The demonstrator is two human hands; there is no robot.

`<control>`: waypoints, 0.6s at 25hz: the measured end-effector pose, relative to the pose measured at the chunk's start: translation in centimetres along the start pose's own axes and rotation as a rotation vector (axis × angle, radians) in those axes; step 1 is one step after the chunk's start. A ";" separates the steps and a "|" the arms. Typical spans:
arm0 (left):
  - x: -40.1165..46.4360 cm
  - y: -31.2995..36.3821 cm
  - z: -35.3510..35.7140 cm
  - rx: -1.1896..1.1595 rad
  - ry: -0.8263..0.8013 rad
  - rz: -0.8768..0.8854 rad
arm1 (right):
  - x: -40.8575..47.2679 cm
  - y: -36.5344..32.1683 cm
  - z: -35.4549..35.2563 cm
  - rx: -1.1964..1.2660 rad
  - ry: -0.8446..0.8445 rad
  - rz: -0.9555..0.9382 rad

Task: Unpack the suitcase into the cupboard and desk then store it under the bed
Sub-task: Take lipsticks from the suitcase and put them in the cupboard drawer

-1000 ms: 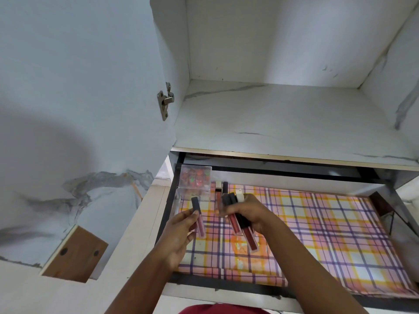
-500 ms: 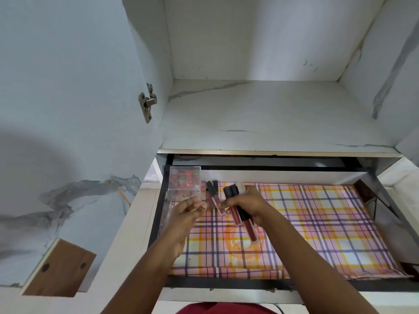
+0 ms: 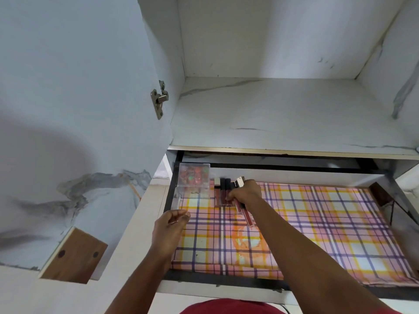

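Pulled-out drawer (image 3: pixel 385 193) under the cupboard shelf (image 3: pixel 283 114), lined with a pink/yellow/purple plaid sheet (image 3: pixel 317 223). Landmark: clear plastic box (image 3: pixel 194 177) in the drawer's far left corner, red and green small items inside, too blurred to identify.

Right hand (image 3: pixel 246 192) just right of the box, fingers curled around a bunch of lip gloss tubes (image 3: pixel 243 209); dark caps and one pale cap stick out toward the drawer's back, reddish tube bodies poke out below the hand toward the person. Two or three more tubes (image 3: pixel 220 193) lie flat on the liner between the box and the right hand, side by side, caps toward the back; the fingertips are at or touching the nearest one, cannot tell which.

Left hand (image 3: pixel 172 225) in front of the box, over the drawer's left rim, fingers loosely bent, thumb near the fingertips, holding nothing visible.

Around: shelf above the box bare white marble-look board. Open cupboard door (image 3: pixel 68 109) left of the box, metal hinge (image 3: pixel 159 103) on its inner edge, wooden block (image 3: pixel 73 257) at its lower corner. Orange ring print on the liner right of and nearer than the box, partly under the right forearm. Red garment (image 3: pixel 226 307) at the bottom edge.
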State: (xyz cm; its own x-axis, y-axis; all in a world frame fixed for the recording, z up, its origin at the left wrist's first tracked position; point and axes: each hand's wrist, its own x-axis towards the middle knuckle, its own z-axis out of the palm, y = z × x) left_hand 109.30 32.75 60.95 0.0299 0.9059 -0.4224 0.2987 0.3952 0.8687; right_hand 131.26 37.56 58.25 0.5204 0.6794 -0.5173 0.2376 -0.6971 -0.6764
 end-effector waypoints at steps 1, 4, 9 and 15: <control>0.0 0.0 0.0 0.003 -0.005 0.002 | 0.1 0.0 0.1 0.062 -0.007 0.010; -0.2 0.2 0.2 0.007 -0.029 0.013 | 0.9 0.7 -0.1 0.222 0.085 0.050; -0.2 0.2 0.4 0.043 -0.061 0.038 | 2.2 1.2 -0.8 0.109 0.183 0.035; 0.0 -0.1 0.5 0.096 -0.052 0.080 | 2.4 2.2 -2.1 0.213 0.447 -0.082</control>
State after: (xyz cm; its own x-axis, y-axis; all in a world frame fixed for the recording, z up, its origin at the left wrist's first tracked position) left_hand 109.76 32.66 60.75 0.1062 0.9236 -0.3683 0.3837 0.3037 0.8721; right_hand 134.78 37.20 56.62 0.8186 0.5331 -0.2140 0.1443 -0.5514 -0.8216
